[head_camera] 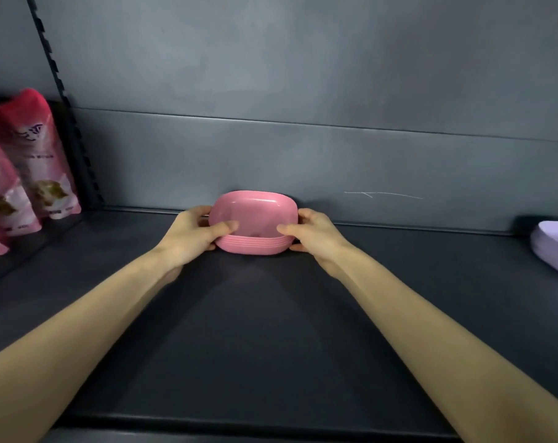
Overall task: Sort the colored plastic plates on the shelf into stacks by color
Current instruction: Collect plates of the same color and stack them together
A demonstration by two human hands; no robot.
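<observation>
Hands on either end of the pink stack (253, 230), and that's the geometry that matters: the stack sits dead ahead at the back of the shelf (271, 330), against the rear panel, its long axis running left to right. Left hand (192, 233) clasps the left end, thumb over the top plate's rim; right hand (312, 233) mirrors it on the right end, fingers curled round. Both equally near, so any shift looks like a two-handed job. Far off at the right edge sits a lilac plate (555, 247), well apart, nearer the right hand. Pink pouches (37, 161) stand at the left
</observation>
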